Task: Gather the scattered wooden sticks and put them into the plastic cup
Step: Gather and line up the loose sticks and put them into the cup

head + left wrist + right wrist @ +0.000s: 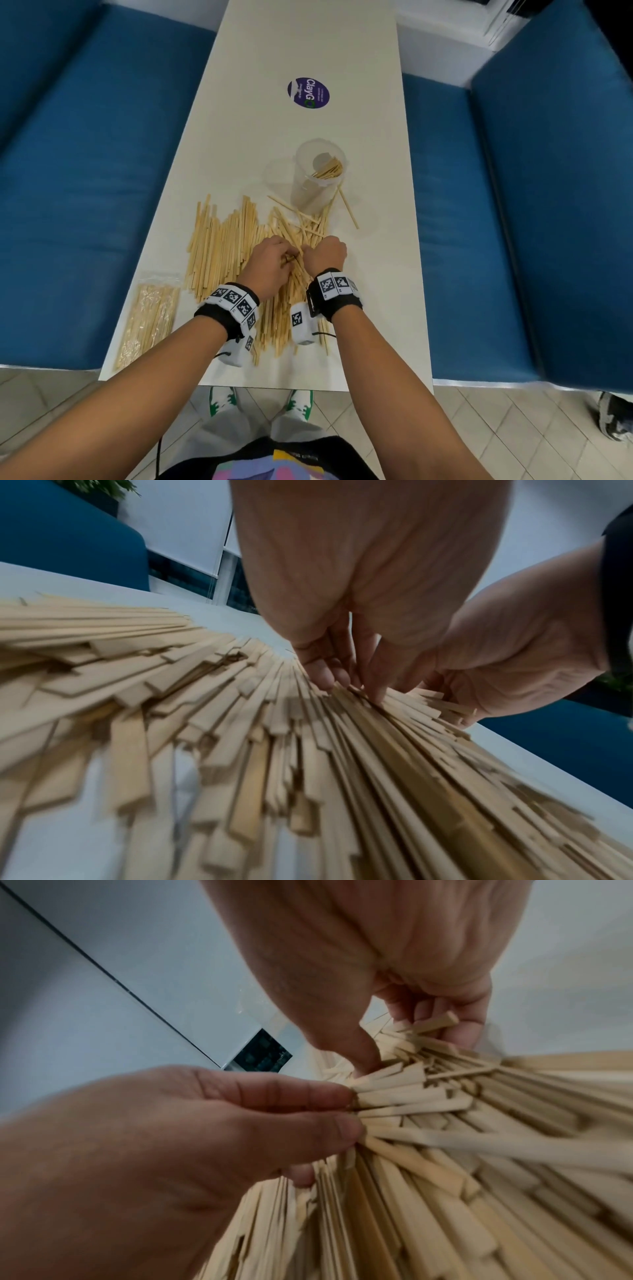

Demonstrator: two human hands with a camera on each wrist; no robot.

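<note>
A broad heap of thin wooden sticks (pixel 226 246) lies on the white table (pixel 370 291). Beyond it stands the clear plastic cup (pixel 317 181) with a few sticks leaning inside. Both hands are down in the right part of the heap, side by side. My left hand (pixel 286 257) pinches a bunch of sticks between thumb and fingers, as the right wrist view shows of the left hand (pixel 356 1112). My right hand (pixel 323 251) is curled round another bunch of sticks (pixel 435 1023), thumb pressed in from the left. In the left wrist view the left fingertips (pixel 325 677) dig into the sticks.
A sealed clear packet of sticks (pixel 147 318) lies at the table's near left corner. A round purple sticker (pixel 308 92) is farther up the table. A few loose sticks (pixel 349 209) lie beside the cup. Blue benches (pixel 85 205) flank both long sides.
</note>
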